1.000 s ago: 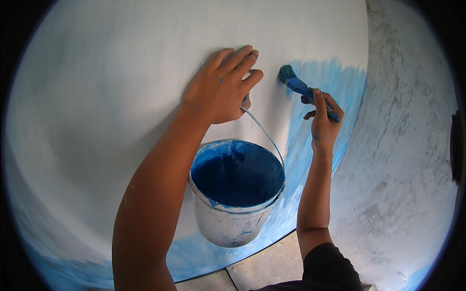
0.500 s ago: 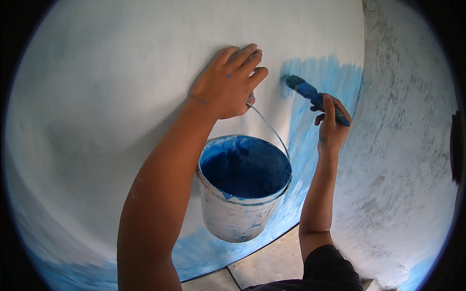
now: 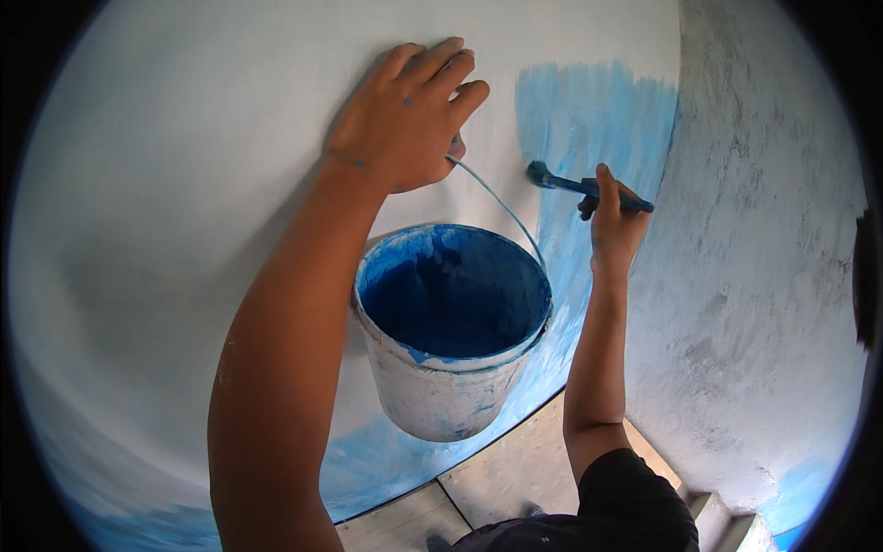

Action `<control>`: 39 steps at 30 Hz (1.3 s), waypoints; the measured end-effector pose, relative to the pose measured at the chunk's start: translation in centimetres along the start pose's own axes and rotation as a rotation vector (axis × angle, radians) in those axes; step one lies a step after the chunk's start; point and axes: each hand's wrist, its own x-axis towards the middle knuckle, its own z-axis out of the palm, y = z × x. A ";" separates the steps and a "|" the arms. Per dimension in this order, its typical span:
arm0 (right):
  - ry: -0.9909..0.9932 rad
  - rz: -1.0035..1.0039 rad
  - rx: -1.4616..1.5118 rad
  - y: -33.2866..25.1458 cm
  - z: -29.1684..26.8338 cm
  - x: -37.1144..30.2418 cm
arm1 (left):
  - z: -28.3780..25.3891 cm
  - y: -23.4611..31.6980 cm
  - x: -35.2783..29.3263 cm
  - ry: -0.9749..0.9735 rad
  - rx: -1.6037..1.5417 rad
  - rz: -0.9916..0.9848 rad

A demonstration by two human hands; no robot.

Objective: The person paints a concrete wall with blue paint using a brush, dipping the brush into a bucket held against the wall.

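Note:
A paint-smeared white bucket hangs in front of the wall, dark blue inside with blue paint. Its thin wire handle runs up to my left hand, hooked near the thumb. The fingers of that hand rest against the pale wall, and a few blue specks mark the skin. To the right, my right hand grips a paintbrush by its dark handle. The brush's dark bristles touch the wall at the left edge of a light blue painted patch. Part of the bucket handle is hidden by my left hand.
A grey, blotchy wall meets the painted wall at a corner on the right. Pale floor tiles lie below, with step-like edges at the lower right. A dark object sits at the far right rim.
The brush has moved down along the patch's left edge, leaving a blue strip above it. In the view, my left hand and the bucket sit higher and slightly further left.

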 end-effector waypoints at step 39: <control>-0.065 0.641 0.224 11.7 -4.8 -15.3 | -0.4 -0.6 0.9 0.046 -0.034 0.105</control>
